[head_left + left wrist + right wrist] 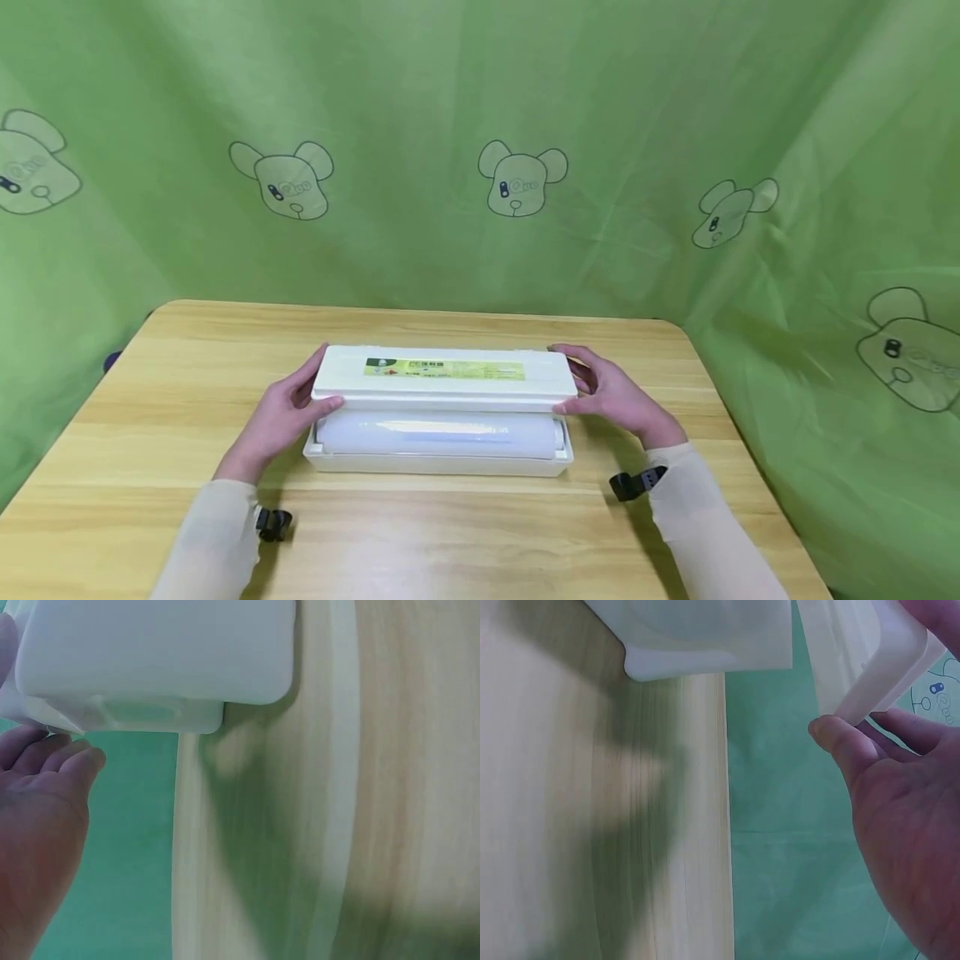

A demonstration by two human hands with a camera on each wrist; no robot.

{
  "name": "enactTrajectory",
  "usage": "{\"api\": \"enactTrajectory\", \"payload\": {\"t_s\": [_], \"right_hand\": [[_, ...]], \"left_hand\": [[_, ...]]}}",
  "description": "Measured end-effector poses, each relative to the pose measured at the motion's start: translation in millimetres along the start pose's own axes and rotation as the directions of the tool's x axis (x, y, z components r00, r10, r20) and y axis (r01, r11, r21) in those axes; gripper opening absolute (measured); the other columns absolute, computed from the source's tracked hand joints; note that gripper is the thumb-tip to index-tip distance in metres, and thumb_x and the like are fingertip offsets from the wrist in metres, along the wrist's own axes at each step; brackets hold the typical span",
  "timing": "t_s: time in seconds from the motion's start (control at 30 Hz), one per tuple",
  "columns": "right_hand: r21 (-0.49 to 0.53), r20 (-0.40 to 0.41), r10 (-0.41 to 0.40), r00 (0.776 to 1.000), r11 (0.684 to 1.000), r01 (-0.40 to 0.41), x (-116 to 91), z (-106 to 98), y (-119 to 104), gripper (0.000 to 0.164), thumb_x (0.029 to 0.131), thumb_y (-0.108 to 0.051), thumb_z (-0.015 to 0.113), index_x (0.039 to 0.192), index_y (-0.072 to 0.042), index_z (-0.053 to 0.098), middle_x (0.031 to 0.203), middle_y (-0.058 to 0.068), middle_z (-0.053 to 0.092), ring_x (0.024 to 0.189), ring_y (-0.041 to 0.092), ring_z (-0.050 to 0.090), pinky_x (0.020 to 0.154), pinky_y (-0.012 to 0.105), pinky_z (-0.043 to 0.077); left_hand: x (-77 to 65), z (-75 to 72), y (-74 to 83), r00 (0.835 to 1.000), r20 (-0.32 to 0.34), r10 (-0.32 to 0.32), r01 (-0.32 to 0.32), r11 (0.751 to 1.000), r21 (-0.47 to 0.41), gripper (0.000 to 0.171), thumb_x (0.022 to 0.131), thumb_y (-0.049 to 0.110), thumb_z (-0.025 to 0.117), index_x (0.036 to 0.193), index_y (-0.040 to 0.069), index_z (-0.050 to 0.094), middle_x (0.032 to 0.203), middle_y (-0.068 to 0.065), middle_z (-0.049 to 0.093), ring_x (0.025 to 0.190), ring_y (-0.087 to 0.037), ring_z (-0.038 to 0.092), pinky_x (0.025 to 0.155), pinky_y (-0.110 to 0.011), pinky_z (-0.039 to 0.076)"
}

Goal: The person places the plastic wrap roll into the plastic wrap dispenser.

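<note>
A white cling film box [442,465] sits on the table, with a roll of cling film [450,437] lying lengthwise in it. Its white lid [345,375], bearing a green and yellow label [450,369], is raised over the back of the box. My left hand [288,412] holds the lid's left end, thumb on the front edge. At the opposite end my right hand [615,398] grips the lid between thumb and fingers. In the right wrist view a gap shows between the lid [877,664] and the box [705,641]. The left fingertips are partly hidden.
The wooden table [420,542] has rounded back corners. A green curtain [412,83] printed with bear heads hangs behind it and along the sides. Dark straps sit at both wrists, over pale sleeves [213,533].
</note>
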State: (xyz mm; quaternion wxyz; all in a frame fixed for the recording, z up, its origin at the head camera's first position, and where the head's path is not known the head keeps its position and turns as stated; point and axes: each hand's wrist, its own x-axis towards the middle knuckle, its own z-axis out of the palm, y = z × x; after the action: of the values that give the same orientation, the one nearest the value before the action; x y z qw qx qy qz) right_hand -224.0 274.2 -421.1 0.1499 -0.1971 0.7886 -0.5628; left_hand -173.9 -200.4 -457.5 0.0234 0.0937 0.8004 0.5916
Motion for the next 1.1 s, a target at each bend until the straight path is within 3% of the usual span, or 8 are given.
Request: {"api": "enactTrajectory", "payload": {"t_s": [0.13, 0.4, 0.67, 1.1], "right_hand": [[-0.024, -0.004, -0.009, 1.000, 1.000, 0.009, -1.3, 2.1, -1.2, 0.095, 0.073, -0.003, 0.085, 0.151, 0.000, 0.030, 0.153, 0.018, 0.035, 0.138, 0.031, 0.036, 0.106, 0.023, 0.038], [-0.056, -0.006, -0.044, 0.999, 0.998, 0.043, -5.7, 5.4, -3.0, 0.092, 0.075, -0.004, 0.085, 0.150, 0.001, 0.032, 0.148, 0.021, 0.040, 0.133, 0.034, 0.042, 0.105, 0.024, 0.039], [-0.063, -0.016, -0.073, 0.997, 0.995, 0.072, -12.2, 7.3, -4.5, 0.090, 0.075, -0.002, 0.084, 0.149, 0.002, 0.033, 0.147, 0.022, 0.040, 0.133, 0.036, 0.042, 0.105, 0.022, 0.039], [-0.072, -0.020, -0.063, 0.998, 0.996, 0.061, -21.2, 12.5, -7.0, 0.090, 0.076, -0.007, 0.084, 0.150, -0.002, 0.034, 0.149, 0.018, 0.038, 0.133, 0.033, 0.042, 0.106, 0.021, 0.037]], "left_hand": [[-2.0, -0.5, -1.4, 1.000, -0.011, -0.014, 0.014, 0.999, -0.032, 0.084, 0.089, 0.026, 0.074, 0.156, 0.016, 0.024, 0.160, -0.007, 0.019, 0.142, -0.027, 0.027, 0.104, -0.015, 0.033], [-7.3, -1.6, 1.2, 0.999, -0.044, -0.017, 0.013, 0.996, -0.084, 0.081, 0.088, 0.021, 0.075, 0.154, 0.019, 0.029, 0.160, -0.006, 0.022, 0.141, -0.029, 0.030, 0.103, -0.014, 0.033], [-11.4, 0.0, 0.0, 0.997, -0.082, 0.000, -0.014, 0.985, -0.173, 0.080, 0.085, 0.012, 0.078, 0.152, 0.013, 0.034, 0.159, -0.005, 0.025, 0.142, -0.030, 0.029, 0.105, -0.016, 0.034], [-19.1, 0.2, -2.5, 0.994, -0.107, 0.029, -0.044, 0.989, -0.139, 0.080, 0.084, 0.012, 0.079, 0.151, 0.014, 0.037, 0.158, -0.004, 0.028, 0.141, -0.028, 0.031, 0.106, -0.016, 0.032]]}}
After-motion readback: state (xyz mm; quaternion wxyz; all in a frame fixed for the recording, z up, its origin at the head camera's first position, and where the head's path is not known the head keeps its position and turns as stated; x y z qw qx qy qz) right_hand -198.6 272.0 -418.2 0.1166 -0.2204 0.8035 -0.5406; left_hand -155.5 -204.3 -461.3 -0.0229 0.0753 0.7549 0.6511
